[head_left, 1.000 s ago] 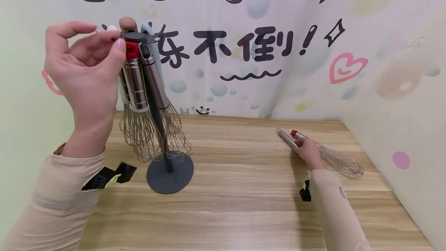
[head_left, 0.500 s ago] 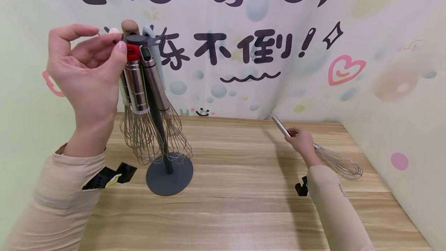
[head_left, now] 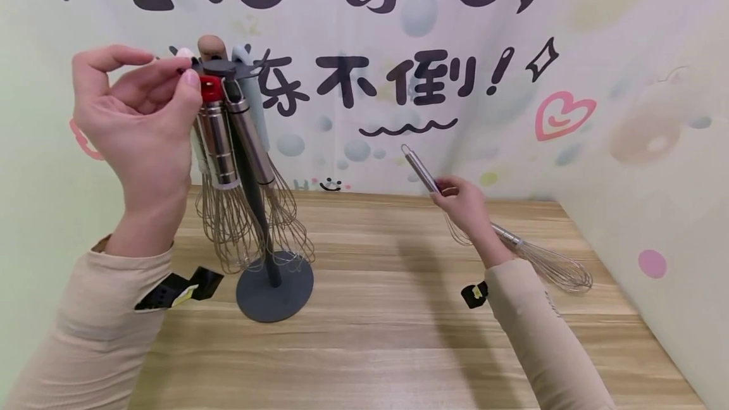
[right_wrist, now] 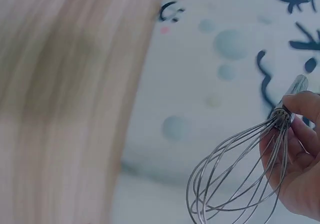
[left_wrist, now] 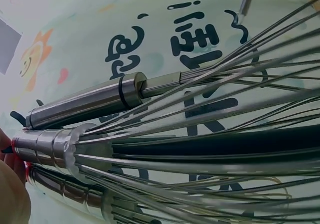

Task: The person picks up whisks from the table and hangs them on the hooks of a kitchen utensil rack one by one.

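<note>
A dark grey stand (head_left: 275, 299) with a round base and a hooked top stands left of centre. Several wire whisks hang from it, among them a red-capped whisk (head_left: 221, 147) and a steel-handled whisk (head_left: 255, 147). At the top my left hand (head_left: 139, 106) pinches the dark tip of a hook, its thumb against the red cap. To the right, my right hand (head_left: 467, 207) holds a steel whisk (head_left: 423, 173) above the table, handle end tilted up and left. The right wrist view shows the thumb and fingers gripping where the handle (right_wrist: 298, 85) meets the wires.
Another whisk (head_left: 555, 264) lies on the wooden table (head_left: 364, 359) at the right, partly behind my right forearm. A printed wall (head_left: 319, 163) rises along the table's back edge, and a side wall (head_left: 695, 207) runs along its right.
My right hand has lifted the steel whisk off the table and carried it up and left; the other whisk stays lying there. My left hand has hardly moved at the stand.
</note>
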The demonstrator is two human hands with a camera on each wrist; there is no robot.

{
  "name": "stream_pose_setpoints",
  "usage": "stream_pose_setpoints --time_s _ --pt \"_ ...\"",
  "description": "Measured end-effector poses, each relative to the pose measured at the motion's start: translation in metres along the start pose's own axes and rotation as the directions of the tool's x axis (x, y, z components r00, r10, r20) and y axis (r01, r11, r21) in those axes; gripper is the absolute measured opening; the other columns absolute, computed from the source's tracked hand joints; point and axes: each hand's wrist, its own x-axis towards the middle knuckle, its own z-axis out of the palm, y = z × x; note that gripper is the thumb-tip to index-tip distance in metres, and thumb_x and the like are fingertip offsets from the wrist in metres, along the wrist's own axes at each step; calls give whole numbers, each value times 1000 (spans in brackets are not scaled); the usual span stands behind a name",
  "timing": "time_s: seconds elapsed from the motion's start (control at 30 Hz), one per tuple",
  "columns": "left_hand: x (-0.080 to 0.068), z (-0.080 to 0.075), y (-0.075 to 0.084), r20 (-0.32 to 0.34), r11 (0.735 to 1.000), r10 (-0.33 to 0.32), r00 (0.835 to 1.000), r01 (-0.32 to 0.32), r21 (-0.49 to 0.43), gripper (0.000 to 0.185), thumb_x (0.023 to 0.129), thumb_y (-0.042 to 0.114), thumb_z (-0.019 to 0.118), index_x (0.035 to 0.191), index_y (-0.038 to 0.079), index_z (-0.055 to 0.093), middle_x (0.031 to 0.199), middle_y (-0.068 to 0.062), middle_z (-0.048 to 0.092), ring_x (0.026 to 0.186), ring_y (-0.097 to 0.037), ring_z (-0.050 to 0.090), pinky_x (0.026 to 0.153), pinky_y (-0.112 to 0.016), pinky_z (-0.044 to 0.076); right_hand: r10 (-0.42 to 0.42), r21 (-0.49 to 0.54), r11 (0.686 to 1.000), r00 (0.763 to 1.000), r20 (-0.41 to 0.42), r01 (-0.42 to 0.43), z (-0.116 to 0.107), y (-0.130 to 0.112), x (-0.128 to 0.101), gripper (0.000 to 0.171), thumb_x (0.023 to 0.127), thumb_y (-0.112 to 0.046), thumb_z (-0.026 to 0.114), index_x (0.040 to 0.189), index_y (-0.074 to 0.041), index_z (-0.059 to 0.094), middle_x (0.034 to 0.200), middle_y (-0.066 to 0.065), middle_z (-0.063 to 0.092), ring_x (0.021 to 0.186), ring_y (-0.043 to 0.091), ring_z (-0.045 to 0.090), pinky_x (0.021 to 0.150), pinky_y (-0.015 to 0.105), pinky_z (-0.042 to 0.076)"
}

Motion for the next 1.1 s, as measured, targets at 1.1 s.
stream_pose_setpoints --time_s 1.1 --pt "28 -19 -2 -32 984 -87 996 81 -161 27 71 -20 66 87 -4 53 77 -19 71 75 -28 69 78 -29 60 -342 335 884 940 -15 327 -1 -143 -36 30 85 -1 68 115 0 65 104 17 67 88 16 63 75 19 58"
